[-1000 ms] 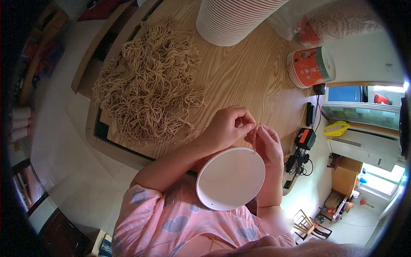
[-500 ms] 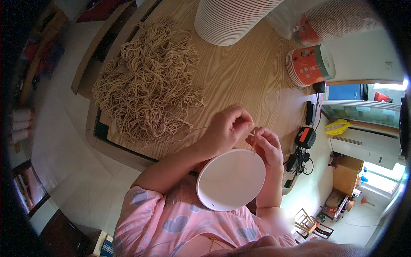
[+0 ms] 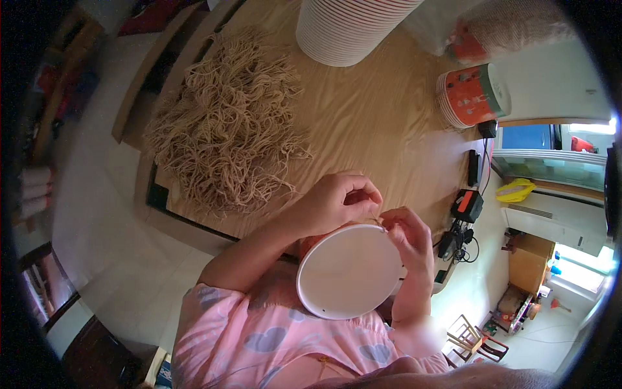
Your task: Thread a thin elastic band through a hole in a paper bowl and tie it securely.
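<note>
A round paper bucket (image 3: 346, 275), white inside with some orange showing outside, tilts its mouth toward me against my shirt. At its far rim my left hand (image 3: 338, 202) is closed in a pinch on a thin beige string (image 3: 374, 215). My right hand (image 3: 412, 237) is closed beside it, fingertips pinching the string at the rim; a small hole (image 3: 324, 310) shows near the opposite rim. Left of my hands, a large tangled heap of beige strings (image 3: 233, 126) lies on the wooden table.
A tall stack of white buckets (image 3: 350, 29) stands at the far side of the table (image 3: 382, 117). Orange printed buckets (image 3: 468, 97) lie nested at the right. A black-and-orange box (image 3: 466, 205) and coiled black cables (image 3: 459, 241) sit along the right edge.
Both hands have come down closer to the bucket's rim, the left slightly right of before. The string stretch between the fingers is shorter. The bucket has hardly moved.
</note>
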Demonstrator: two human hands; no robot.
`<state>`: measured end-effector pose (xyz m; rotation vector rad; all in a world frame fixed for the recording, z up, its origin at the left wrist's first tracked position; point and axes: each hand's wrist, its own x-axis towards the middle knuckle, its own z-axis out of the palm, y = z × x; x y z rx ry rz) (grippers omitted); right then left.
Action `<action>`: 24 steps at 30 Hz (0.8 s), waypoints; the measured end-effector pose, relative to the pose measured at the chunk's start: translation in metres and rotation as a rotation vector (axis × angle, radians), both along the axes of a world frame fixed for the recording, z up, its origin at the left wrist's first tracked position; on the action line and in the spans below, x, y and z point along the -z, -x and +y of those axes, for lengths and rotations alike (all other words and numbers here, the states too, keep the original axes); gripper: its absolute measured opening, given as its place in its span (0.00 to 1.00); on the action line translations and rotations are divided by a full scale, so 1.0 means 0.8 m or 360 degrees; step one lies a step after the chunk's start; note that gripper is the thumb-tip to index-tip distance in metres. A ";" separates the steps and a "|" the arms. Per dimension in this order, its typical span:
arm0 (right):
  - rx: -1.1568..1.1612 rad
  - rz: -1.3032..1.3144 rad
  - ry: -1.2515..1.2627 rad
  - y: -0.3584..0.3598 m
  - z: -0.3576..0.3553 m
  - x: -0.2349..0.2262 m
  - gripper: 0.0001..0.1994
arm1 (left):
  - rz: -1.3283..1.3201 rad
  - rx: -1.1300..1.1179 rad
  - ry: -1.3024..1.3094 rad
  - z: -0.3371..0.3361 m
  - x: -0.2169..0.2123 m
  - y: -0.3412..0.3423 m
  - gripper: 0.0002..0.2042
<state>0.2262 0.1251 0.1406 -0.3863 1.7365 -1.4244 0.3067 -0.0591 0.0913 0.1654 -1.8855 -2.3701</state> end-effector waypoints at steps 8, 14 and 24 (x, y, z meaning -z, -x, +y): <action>-0.0231 0.1243 -0.0138 -0.024 0.002 -0.037 0.08 | 0.0046 0.0138 0.0670 -0.010 -0.033 -0.012 0.06; -0.0512 0.1861 0.0392 -0.040 0.005 -0.048 0.11 | 0.0663 0.0002 0.1155 0.013 -0.064 -0.030 0.06; -0.0602 0.2102 0.0538 -0.065 0.033 -0.055 0.12 | 0.0621 0.0112 0.1005 0.011 -0.061 -0.081 0.07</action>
